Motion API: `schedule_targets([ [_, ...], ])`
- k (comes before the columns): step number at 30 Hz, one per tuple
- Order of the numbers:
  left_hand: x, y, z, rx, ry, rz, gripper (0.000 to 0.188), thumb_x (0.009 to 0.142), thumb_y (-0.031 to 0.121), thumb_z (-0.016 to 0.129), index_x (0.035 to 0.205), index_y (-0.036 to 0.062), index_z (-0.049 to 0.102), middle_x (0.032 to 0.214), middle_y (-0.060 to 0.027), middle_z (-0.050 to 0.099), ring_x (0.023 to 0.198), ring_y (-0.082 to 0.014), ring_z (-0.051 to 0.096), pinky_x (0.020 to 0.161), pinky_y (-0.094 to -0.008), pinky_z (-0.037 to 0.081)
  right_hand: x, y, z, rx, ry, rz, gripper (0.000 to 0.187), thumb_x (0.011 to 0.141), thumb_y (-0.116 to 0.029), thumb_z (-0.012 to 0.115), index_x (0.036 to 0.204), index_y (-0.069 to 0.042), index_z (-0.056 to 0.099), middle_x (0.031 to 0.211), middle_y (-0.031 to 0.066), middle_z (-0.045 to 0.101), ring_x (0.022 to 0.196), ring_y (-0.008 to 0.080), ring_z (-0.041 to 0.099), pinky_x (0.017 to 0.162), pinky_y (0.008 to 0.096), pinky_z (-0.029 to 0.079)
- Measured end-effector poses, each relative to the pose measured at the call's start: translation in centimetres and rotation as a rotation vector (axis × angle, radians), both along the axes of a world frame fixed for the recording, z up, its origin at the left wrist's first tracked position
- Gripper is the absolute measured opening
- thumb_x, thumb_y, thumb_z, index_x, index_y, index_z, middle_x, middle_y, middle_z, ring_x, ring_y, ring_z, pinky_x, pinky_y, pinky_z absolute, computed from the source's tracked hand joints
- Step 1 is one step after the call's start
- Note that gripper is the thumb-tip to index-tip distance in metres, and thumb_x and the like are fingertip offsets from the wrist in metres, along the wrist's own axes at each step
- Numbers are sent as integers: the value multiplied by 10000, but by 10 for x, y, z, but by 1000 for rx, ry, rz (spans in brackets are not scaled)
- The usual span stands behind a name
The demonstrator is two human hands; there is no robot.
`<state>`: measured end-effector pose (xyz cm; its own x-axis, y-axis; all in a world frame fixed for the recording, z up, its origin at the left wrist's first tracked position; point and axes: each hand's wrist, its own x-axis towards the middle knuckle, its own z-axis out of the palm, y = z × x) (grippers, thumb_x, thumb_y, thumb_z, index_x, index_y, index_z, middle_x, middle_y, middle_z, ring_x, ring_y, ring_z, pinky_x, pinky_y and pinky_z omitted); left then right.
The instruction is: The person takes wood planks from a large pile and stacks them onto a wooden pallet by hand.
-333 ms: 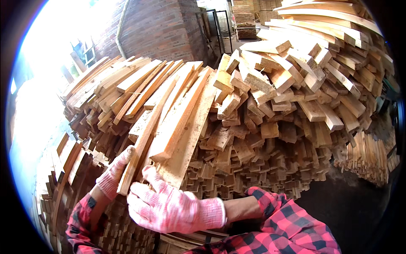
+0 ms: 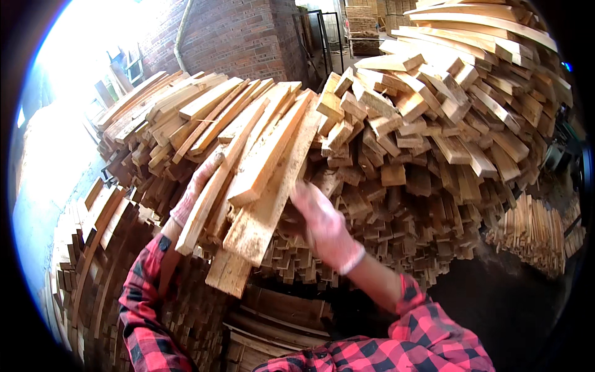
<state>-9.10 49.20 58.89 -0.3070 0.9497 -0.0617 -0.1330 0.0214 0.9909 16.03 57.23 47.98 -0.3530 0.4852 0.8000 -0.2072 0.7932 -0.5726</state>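
Note:
In pink-and-white knit gloves, both my hands are at a bundle of sawn wooden pieces whose near ends stick out toward me. My left hand (image 2: 197, 189) grips the bundle's left side, against a narrow wooden strip (image 2: 214, 192); its fingers are partly hidden by the wood. My right hand (image 2: 325, 229) is off to the right of a wide wooden plank (image 2: 266, 214), blurred, its thumb apart from the fingers and nothing seen in it. A thick wooden batten (image 2: 266, 164) lies on the wide plank. Under that plank, a shorter board end (image 2: 229, 273) juts out lowest.
A big stack of wood offcuts (image 2: 415, 167) rises on the right, its ends facing me. More strips lie in a pile (image 2: 155, 124) at the back left, and another stack (image 2: 93, 260) stands lower left. Behind is a brick wall (image 2: 229, 43).
My right hand has left the front ends of the wood and moved right, beside the wide plank. My left hand has slid farther up along the strip. The lower board end now shows.

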Motion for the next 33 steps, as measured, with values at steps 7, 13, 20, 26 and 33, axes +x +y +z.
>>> schedule_targets([
  [7,21,11,3,93,-50,-60,575,923,499,696,1265,42,628,1118,-65,694,970,-142,652,852,-286,528,-16,19,105,-1028,-139,141,722,1008,-265,566,1580,-24,195,1523,244,431,1229,301,601,1032,429,531],
  [13,44,-118,-42,46,-42,-149,652,928,338,705,1435,-6,481,1339,-89,608,1215,-213,580,1057,-362,456,-16,-63,-10,-972,159,500,695,971,-461,633,1432,26,452,1414,265,539,1316,289,547,1056,384,514],
  [20,110,-212,-186,50,-129,-100,1145,651,187,946,1573,66,278,1475,-77,476,1356,-198,437,1149,-388,352,-9,-62,-224,-975,-209,432,509,991,-469,613,1310,-77,554,1031,18,639,712,141,599,516,295,491],
  [26,93,-286,-219,71,-252,148,1111,664,300,951,1540,36,321,1443,-85,514,1354,-216,450,1139,-371,360,-12,-187,-201,-893,-318,903,768,844,-258,833,1470,-67,433,1304,11,623,1040,128,630,829,269,556],
  [33,91,-418,-274,-165,-220,470,869,708,-1,894,1459,46,460,1365,-75,600,1243,-190,556,1058,-372,473,-53,-289,-221,-1018,-494,1004,1121,529,-233,1000,1469,-57,416,1360,81,601,1253,199,548,1085,369,432],
])
